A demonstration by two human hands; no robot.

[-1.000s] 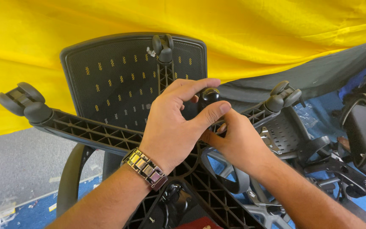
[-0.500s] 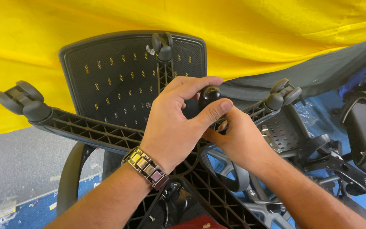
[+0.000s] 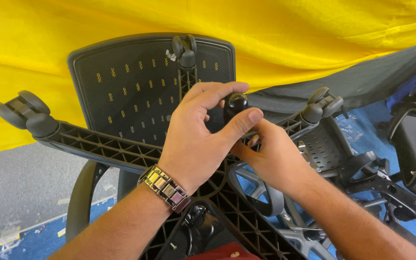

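Observation:
An upturned black plastic star-shaped chair base (image 3: 102, 147) fills the middle of the view, with casters at its arm ends: one at the left (image 3: 25, 115), one at the top (image 3: 185, 48), one at the right (image 3: 321, 106). My left hand (image 3: 196, 139), with a metal watch at the wrist, pinches a glossy black rounded part (image 3: 235, 105) at the hub between thumb and fingers. My right hand (image 3: 266, 156) sits just under it, its fingertips pressed to the hub below that part; what they grip is hidden.
A black mesh chair back (image 3: 131, 91) lies behind the base on a yellow cloth (image 3: 290, 33). Black chair armrests and metal mechanism parts (image 3: 400, 159) lie at the right on a blue floor. Grey carpet (image 3: 20, 188) shows at lower left.
My left hand and the black rounded part have shifted slightly up; the fingers have curled further over it. The right hand has stayed beneath.

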